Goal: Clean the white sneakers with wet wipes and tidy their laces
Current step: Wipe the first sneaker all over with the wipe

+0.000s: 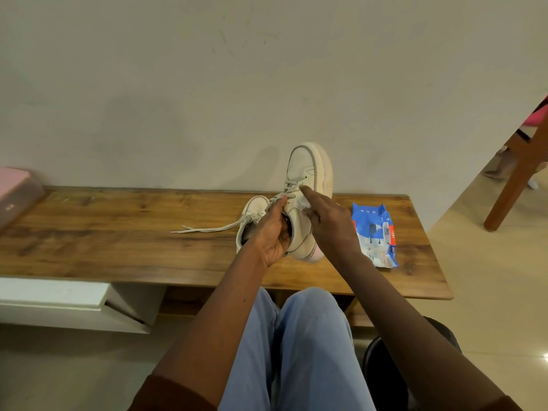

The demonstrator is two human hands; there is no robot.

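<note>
My left hand (274, 229) grips a white sneaker (308, 170) at its opening and holds it toe-up above the wooden bench (118, 232). My right hand (329, 221) pinches a white wet wipe (303, 203) against the sneaker's side, index finger stretched up to the eyelets. The second white sneaker (252, 215) rests on the bench behind my left hand, partly hidden, and its loose lace (207, 228) trails left over the wood.
A blue and white wet wipes pack (375, 232) lies on the bench right of my hands. A pink-lidded box (17, 191) sits at the bench's left end. A wooden chair leg (516, 173) stands at the right. A white wall rises behind the bench.
</note>
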